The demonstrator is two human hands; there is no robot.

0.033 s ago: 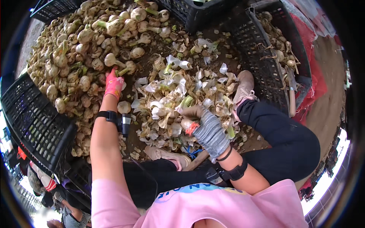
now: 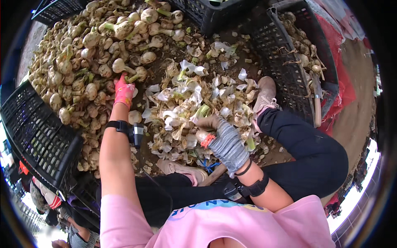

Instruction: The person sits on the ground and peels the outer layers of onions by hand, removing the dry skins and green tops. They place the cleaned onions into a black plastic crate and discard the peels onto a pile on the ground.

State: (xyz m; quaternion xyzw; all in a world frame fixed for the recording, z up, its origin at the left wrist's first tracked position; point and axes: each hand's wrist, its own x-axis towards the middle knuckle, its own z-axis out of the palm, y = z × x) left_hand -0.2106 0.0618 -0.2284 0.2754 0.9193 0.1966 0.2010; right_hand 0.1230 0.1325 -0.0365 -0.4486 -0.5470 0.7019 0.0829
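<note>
My left hand (image 2: pixel 124 91), in a pink-red glove, reaches into a big heap of pale bulbs with green stalks (image 2: pixel 82 62). Its fingertips touch a bulb (image 2: pixel 138 74) at the heap's near edge, and whether they grip it is hidden. My right hand (image 2: pixel 219 138), in a dirty grey glove, sits low over a pile of white and green peelings (image 2: pixel 186 103). Its fingers are closed around a small tool with an orange part (image 2: pixel 205 139), most of which is hidden. Both wrists wear black bands.
Black plastic crates stand at the left (image 2: pixel 37 136), at the top (image 2: pixel 206 12) and at the right (image 2: pixel 285 62), the right one holding bulbs. A wooden-handled tool (image 2: pixel 317 107) and red mesh (image 2: pixel 343 82) lie beside it. My legs (image 2: pixel 306 153) and shoes (image 2: pixel 264 93) flank the peelings. Other people (image 2: pixel 45 198) are at lower left.
</note>
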